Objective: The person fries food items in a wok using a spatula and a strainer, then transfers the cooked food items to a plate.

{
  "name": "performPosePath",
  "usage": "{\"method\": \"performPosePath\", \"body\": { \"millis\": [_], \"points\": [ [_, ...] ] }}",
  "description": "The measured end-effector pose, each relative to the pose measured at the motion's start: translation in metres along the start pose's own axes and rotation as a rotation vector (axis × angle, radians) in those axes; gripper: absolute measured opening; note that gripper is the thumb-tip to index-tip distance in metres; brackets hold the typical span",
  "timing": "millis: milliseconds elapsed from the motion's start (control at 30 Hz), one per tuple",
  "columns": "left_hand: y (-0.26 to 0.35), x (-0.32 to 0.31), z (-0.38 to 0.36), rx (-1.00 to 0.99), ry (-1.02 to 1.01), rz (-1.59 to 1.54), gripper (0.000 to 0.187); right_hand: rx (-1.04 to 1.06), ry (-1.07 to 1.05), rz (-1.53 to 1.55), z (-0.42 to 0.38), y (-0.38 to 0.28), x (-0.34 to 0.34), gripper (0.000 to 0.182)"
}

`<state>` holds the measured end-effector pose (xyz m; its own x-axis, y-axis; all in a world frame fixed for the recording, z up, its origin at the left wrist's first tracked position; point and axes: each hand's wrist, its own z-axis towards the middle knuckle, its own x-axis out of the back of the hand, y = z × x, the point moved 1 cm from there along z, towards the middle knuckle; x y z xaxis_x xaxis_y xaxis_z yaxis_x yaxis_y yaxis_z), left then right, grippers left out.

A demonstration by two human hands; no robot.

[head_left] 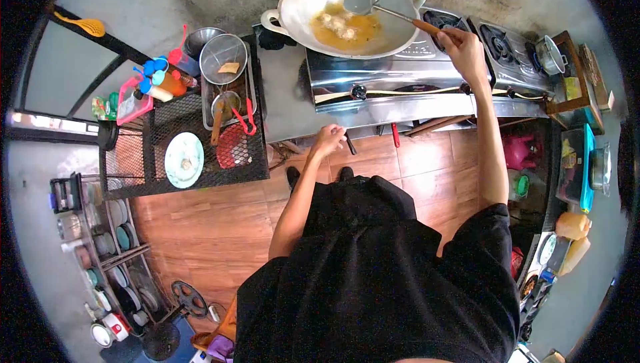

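Observation:
My right hand (463, 53) is wrapped round the wooden handle of a metal spatula (361, 2). The spatula's blade is over the big wok (297, 6), at the far side of the yellow oil (363, 33). Several pale pieces of food (339, 24) sit together in the bubbling oil. Low in front of the stove's counter edge, my left hand (329, 140) hangs with its fingers curled in, and nothing shows in them. Just beside it a black handle (350, 143) sticks out below the counter.
Left stands a black mesh rack (147, 130) with a plate (183, 160), a strainer (224, 60) over a tray, and bottles (172, 84). A second burner (497, 42) and a small pot (551, 55) are to the right. A red handle (395, 135) projects below the counter.

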<state>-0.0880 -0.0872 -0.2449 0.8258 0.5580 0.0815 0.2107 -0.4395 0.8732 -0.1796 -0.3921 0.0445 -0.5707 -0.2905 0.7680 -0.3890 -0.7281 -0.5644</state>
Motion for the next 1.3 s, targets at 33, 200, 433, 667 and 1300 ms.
{"method": "performPosePath", "body": {
  "millis": [33, 200, 433, 667, 1300],
  "points": [
    [-0.004, 0.005, -0.006, 0.001, 0.008, 0.003, 0.036, 0.013, 0.009, -0.014, 0.002, 0.006, 0.000, 0.034],
    [-0.036, 0.043, -0.058, 0.060, 0.141, -0.260, 0.035, 0.026, 0.049, -0.116, 0.006, 0.016, -0.001, 0.030],
    [-0.052, 0.097, -0.156, 0.125, 0.461, -0.414, 0.036, -0.037, -0.042, -0.018, 0.017, 0.019, -0.026, 0.030],
    [-0.079, 0.161, -0.189, 0.000, 0.901, -0.559, 0.052, -0.104, -0.118, 0.065, 0.010, -0.005, -0.025, 0.029],
    [-0.054, 0.269, -0.139, -0.019, 1.165, -0.483, 0.040, -0.160, 0.050, -0.111, -0.027, -0.047, -0.003, 0.030]
  ]
}}
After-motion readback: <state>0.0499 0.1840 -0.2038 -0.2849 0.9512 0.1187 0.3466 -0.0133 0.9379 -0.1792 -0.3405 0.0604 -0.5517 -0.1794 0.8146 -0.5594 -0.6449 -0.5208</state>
